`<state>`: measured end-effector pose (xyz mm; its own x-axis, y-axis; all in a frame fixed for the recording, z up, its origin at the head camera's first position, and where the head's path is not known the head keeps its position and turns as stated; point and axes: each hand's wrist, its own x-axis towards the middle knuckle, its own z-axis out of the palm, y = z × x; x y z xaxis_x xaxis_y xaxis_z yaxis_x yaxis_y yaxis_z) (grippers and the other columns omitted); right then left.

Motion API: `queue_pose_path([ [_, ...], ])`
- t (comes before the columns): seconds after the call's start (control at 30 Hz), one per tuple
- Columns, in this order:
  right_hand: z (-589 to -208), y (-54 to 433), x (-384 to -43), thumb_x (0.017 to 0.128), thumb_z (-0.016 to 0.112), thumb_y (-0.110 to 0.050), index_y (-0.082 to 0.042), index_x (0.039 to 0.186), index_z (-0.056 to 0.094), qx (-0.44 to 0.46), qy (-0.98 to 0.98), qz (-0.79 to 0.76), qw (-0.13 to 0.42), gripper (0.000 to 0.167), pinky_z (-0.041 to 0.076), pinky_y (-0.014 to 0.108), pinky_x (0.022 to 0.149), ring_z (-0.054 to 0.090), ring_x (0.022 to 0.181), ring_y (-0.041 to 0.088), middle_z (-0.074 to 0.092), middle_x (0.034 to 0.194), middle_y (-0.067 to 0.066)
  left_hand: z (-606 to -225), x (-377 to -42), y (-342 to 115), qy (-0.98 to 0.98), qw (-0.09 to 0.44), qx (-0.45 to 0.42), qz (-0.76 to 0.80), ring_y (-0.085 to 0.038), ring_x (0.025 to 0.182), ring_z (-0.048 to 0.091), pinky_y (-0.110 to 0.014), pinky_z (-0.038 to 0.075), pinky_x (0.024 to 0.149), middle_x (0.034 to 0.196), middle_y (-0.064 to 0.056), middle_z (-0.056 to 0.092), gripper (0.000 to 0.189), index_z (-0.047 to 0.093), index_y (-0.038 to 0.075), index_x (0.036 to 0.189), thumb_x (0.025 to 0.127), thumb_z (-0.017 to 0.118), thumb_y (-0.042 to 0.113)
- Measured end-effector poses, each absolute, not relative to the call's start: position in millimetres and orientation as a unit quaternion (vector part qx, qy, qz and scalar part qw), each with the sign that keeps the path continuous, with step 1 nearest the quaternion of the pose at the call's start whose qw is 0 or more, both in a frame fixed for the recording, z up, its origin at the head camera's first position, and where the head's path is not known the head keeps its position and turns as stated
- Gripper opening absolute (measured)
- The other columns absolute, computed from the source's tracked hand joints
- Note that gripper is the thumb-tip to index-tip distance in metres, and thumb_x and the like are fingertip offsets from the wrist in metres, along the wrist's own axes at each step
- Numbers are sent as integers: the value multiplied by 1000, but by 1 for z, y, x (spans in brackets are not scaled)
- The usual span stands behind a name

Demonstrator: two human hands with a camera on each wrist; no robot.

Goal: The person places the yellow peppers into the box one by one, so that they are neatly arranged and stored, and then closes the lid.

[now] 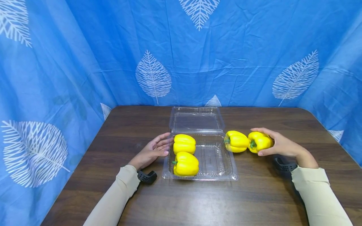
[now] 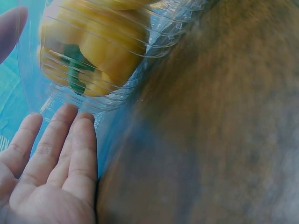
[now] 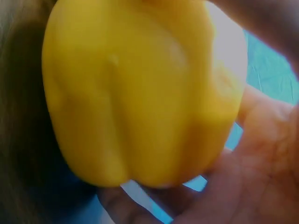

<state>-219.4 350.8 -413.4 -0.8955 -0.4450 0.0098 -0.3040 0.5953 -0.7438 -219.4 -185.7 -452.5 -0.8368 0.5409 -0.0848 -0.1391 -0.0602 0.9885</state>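
Observation:
A clear plastic clamshell container (image 1: 210,157) lies with its lid (image 1: 197,119) folded back. Two yellow bell peppers, a rear one (image 1: 184,144) and a front one (image 1: 185,164), sit in its left half. At the container's left side is my left hand (image 1: 151,150), fingers extended, fingertips at the wall (image 2: 110,100); whether they touch is unclear. A third yellow bell pepper (image 1: 237,142) lies right by the container's right rim. My right hand (image 1: 282,145) grips a fourth yellow bell pepper (image 1: 260,142), thumb in front and fingers behind. That pepper fills much of the right wrist view (image 3: 140,98).
Everything stands on a dark brown wooden table (image 1: 135,201). Behind and beside it hang blue curtains (image 1: 240,62) with white leaf prints. Black straps (image 1: 147,177) sit at both wrists.

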Motion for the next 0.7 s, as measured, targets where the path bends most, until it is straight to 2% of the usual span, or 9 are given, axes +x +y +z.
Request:
queue_pose_path([
  [0.03,-414,353,-219,84,87,-8,0,158,44,-213,887,-398,95,86,54,39,96,51,117,-3,54,151,21,-453,-220,-186,643,239,157,711,-40,161,31,-31,45,119,174,-22,31,86,22,4,171,99,69,3],
  [0.13,-414,358,-219,83,87,-8,-2,160,42,-215,883,-405,99,89,51,40,100,49,121,-6,55,152,2,-453,-220,-186,642,240,156,711,-39,161,31,-31,45,119,174,-22,31,86,22,5,171,99,69,2],
  [0.23,-415,361,-218,85,85,-5,-1,158,45,-219,873,-426,93,84,52,28,98,51,122,-6,55,146,-19,-454,-220,-186,642,240,156,711,-40,160,32,-30,45,119,174,-22,31,85,22,5,171,100,68,1],
  [0.3,-416,363,-219,85,84,-3,-1,157,47,-220,868,-436,87,81,51,20,95,53,121,-5,55,141,-28,-455,-221,-187,642,241,155,711,-40,160,32,-30,46,119,174,-23,31,85,22,5,171,100,68,1],
  [0.5,-417,365,-219,83,86,0,-1,152,52,-213,867,-445,74,76,51,17,94,57,118,-2,59,136,-28,-456,-221,-187,642,242,156,711,-40,160,32,-31,47,118,174,-23,31,85,21,4,171,100,68,1],
  [0.7,-415,364,-218,82,87,-2,0,148,55,-198,879,-430,58,73,49,20,92,57,114,1,60,133,-26,-456,-221,-186,642,241,156,711,-40,160,32,-31,46,118,174,-23,31,85,22,4,171,100,68,1],
])
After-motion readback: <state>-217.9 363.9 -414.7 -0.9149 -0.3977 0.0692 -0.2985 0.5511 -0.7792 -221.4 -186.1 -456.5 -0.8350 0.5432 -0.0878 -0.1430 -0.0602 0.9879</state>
